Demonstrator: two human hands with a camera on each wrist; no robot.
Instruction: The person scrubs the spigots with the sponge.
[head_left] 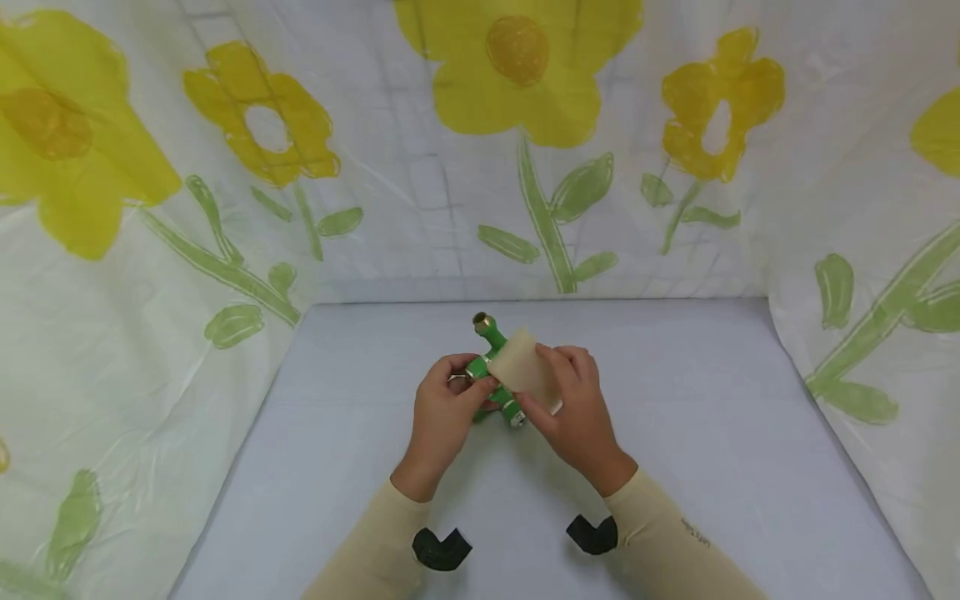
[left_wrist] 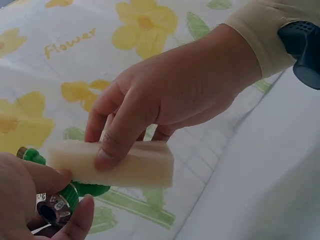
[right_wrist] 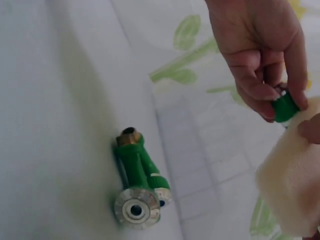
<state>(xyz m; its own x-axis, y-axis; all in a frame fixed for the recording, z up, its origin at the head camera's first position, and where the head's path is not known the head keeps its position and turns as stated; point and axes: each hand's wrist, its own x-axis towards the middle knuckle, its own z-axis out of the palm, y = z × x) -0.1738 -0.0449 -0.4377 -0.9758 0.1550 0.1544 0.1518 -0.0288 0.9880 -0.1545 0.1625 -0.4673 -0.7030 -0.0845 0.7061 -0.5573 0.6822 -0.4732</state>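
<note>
My left hand (head_left: 442, 408) holds a green pipe fitting with silvery collars (right_wrist: 285, 107) between thumb and fingers. In my right hand (head_left: 581, 412) is a cream sponge block (left_wrist: 140, 172), pinched between thumb and fingers. One end of the sponge is right at the held fitting and hides part of it in the head view. A second green fitting (right_wrist: 132, 165), with a brass end, a round silver flange and a side branch, lies on the table below the hands in the right wrist view.
The pale table (head_left: 697, 417) spreads under both hands. Behind it and at both sides hangs a white sheet (head_left: 420, 208) with yellow flowers. Dark curved devices (head_left: 441, 550) sit at both sleeves.
</note>
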